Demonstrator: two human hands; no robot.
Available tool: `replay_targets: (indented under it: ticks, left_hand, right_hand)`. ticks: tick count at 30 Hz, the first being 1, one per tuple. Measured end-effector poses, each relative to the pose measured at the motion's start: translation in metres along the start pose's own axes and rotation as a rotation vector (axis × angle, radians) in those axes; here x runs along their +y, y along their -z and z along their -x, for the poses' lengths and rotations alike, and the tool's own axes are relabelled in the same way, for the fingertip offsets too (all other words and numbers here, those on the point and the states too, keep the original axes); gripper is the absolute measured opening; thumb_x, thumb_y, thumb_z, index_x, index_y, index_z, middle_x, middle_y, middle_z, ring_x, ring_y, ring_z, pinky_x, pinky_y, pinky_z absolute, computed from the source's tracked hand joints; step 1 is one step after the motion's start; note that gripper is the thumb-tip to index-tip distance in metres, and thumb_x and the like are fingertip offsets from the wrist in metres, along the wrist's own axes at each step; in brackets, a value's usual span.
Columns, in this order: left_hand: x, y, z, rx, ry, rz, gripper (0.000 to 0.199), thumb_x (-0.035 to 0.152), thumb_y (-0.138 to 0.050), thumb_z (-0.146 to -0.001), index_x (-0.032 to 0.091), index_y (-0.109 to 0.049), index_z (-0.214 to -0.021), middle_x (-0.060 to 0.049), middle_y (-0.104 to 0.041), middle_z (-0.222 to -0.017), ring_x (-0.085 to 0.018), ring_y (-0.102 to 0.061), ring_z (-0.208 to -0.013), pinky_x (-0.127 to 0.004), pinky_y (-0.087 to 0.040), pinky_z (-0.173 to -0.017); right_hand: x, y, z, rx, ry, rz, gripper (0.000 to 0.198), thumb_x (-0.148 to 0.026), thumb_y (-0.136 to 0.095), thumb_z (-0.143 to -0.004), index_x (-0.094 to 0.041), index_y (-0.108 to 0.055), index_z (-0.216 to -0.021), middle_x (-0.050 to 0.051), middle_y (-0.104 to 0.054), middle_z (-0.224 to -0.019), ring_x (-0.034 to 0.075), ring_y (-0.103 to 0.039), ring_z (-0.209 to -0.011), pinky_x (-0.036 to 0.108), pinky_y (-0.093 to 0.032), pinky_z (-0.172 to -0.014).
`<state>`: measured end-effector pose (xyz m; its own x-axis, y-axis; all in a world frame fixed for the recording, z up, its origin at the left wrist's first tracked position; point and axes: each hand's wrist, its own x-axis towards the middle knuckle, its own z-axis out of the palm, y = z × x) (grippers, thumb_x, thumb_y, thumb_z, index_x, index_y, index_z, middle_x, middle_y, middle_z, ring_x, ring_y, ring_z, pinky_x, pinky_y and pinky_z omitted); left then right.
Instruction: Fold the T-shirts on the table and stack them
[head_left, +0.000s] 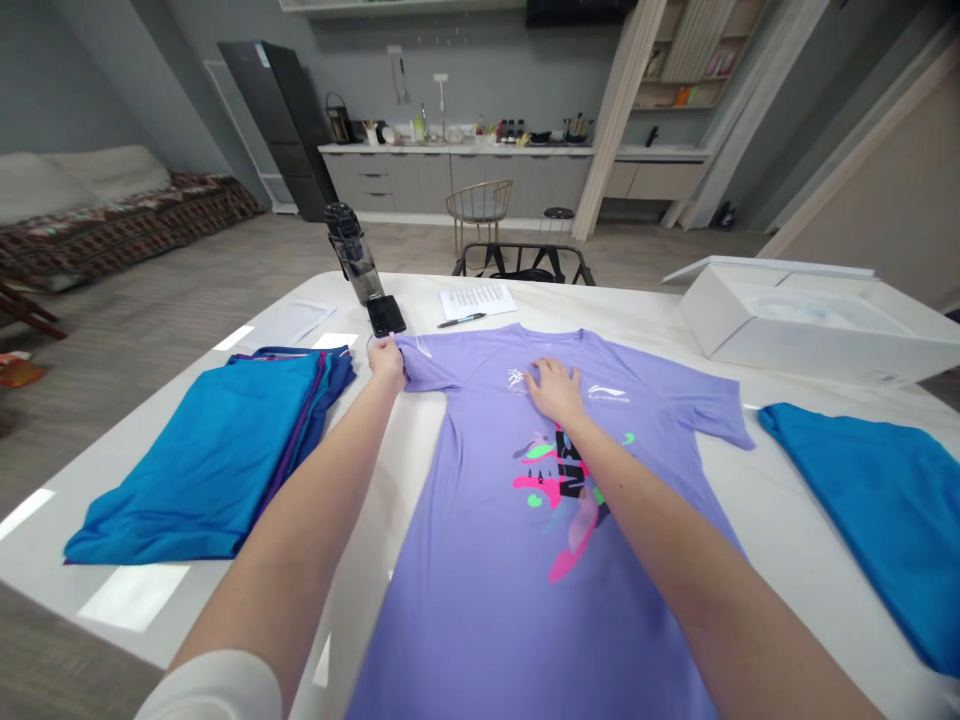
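Note:
A purple T-shirt lies spread face up, its collar toward the far side and a colourful print on its front. At the end of its left-hand sleeve, my left hand is closed on the cuff. My right hand rests on the upper chest between two white logos, fingers spread and palm down. My right forearm covers part of the print. The shirt's bottom hem is out of view.
Folded blue and purple garments are stacked at left; another blue garment lies at right. Beyond the shirt are a bottle, a phone, a pen, a printed sheet and an open white box, all on the white table.

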<state>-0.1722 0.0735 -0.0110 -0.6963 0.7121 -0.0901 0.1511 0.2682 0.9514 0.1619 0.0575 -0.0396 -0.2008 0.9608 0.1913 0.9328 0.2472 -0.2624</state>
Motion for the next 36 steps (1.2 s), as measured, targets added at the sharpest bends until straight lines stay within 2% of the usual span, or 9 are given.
replay_targets:
  ticks: [3, 6, 11, 15, 19, 26, 30, 33, 36]
  left_hand:
    - [-0.004, 0.006, 0.011, -0.121, 0.081, 0.089, 0.034, 0.036, -0.057, -0.092, 0.016, -0.062, -0.118, -0.007, -0.072, -0.093, -0.019, -0.069, -0.08, -0.03, -0.055, -0.072]
    - [-0.013, 0.009, 0.022, -0.162, -0.074, -0.049, 0.054, 0.023, -0.072, -0.078, 0.016, -0.059, -0.13, -0.008, -0.073, -0.104, -0.021, -0.069, -0.092, -0.031, -0.055, -0.083]
    - [-0.017, 0.008, 0.033, -0.087, -0.373, -0.266, 0.051, 0.013, -0.055, -0.083, 0.022, -0.063, -0.133, -0.006, -0.074, -0.105, -0.022, -0.068, -0.097, -0.035, -0.052, -0.094]
    - [-0.011, 0.008, 0.031, -0.11, -0.302, -0.315, 0.033, 0.011, -0.046, -0.084, 0.016, -0.077, -0.093, -0.009, -0.075, -0.095, -0.025, -0.069, -0.094, -0.036, -0.053, -0.091]
    - [-0.01, 0.012, 0.023, -0.087, -0.305, -0.343, 0.038, 0.013, -0.044, -0.088, 0.015, -0.076, -0.109, -0.012, -0.074, -0.116, -0.027, -0.066, -0.114, -0.038, -0.049, -0.103]
    - [-0.008, 0.024, 0.054, -0.133, -0.465, -0.609, 0.072, 0.028, -0.062, -0.087, 0.018, -0.04, -0.156, -0.017, -0.037, -0.162, -0.031, -0.042, -0.147, -0.044, -0.037, -0.119]
    - [0.003, 0.019, 0.096, -0.046, -0.734, -0.824, 0.064, 0.02, -0.049, -0.095, 0.019, -0.037, -0.158, -0.015, -0.02, -0.17, -0.036, -0.027, -0.154, -0.059, -0.023, -0.123]
    - [0.009, -0.001, 0.116, -0.309, -0.935, -0.849, 0.053, 0.024, -0.038, -0.102, 0.022, -0.044, -0.154, -0.012, -0.032, -0.167, -0.029, -0.031, -0.153, -0.053, -0.022, -0.125]
    - [0.008, -0.026, 0.118, -0.554, -0.95, -0.834, 0.053, 0.04, -0.035, -0.105, 0.023, -0.045, -0.154, -0.012, -0.039, -0.164, -0.029, -0.037, -0.15, -0.048, -0.03, -0.122]
  right_hand:
    - [-0.001, 0.003, 0.0, -0.003, 0.003, 0.025, 0.044, -0.042, -0.035, -0.105, -0.019, -0.056, -0.136, 0.017, -0.055, -0.147, 0.032, -0.045, -0.136, 0.064, -0.02, -0.117]
    - [-0.012, 0.009, 0.0, 0.033, 0.106, 0.093, 0.041, -0.035, -0.037, -0.105, -0.019, -0.057, -0.137, 0.017, -0.053, -0.148, 0.033, -0.042, -0.138, 0.065, -0.018, -0.117]
    - [-0.056, 0.009, -0.002, -0.045, 0.297, 0.028, 0.037, -0.028, -0.039, -0.105, -0.023, -0.064, -0.132, 0.013, -0.064, -0.134, 0.028, -0.054, -0.123, 0.044, -0.04, -0.106]
    - [-0.081, -0.004, -0.002, -0.094, 0.287, -0.036, 0.035, -0.03, -0.039, -0.106, -0.023, -0.07, -0.121, 0.01, -0.068, -0.121, 0.025, -0.059, -0.112, 0.035, -0.045, -0.095]
    - [-0.083, -0.009, 0.001, -0.078, 0.25, -0.035, 0.034, -0.033, -0.041, -0.106, -0.022, -0.07, -0.121, 0.012, -0.066, -0.121, 0.026, -0.058, -0.113, 0.035, -0.043, -0.099]
    - [-0.085, -0.005, 0.007, -0.063, 0.303, -0.03, 0.04, -0.049, -0.044, -0.105, -0.025, -0.068, -0.125, 0.012, -0.064, -0.123, 0.029, -0.055, -0.118, 0.042, -0.039, -0.104]
    - [-0.088, -0.004, 0.009, -0.065, 0.294, -0.045, 0.043, -0.05, -0.039, -0.106, -0.026, -0.067, -0.128, 0.012, -0.064, -0.128, 0.029, -0.054, -0.121, 0.045, -0.038, -0.105]
    - [-0.078, 0.0, 0.007, -0.045, 0.233, -0.062, 0.046, -0.05, -0.034, -0.107, -0.027, -0.062, -0.135, 0.012, -0.061, -0.138, 0.028, -0.052, -0.127, 0.045, -0.04, -0.105]
    - [-0.047, 0.011, 0.002, -0.017, 0.092, -0.027, 0.052, -0.053, -0.029, -0.107, -0.028, -0.057, -0.143, 0.012, -0.05, -0.154, 0.032, -0.044, -0.139, 0.057, -0.034, -0.112]
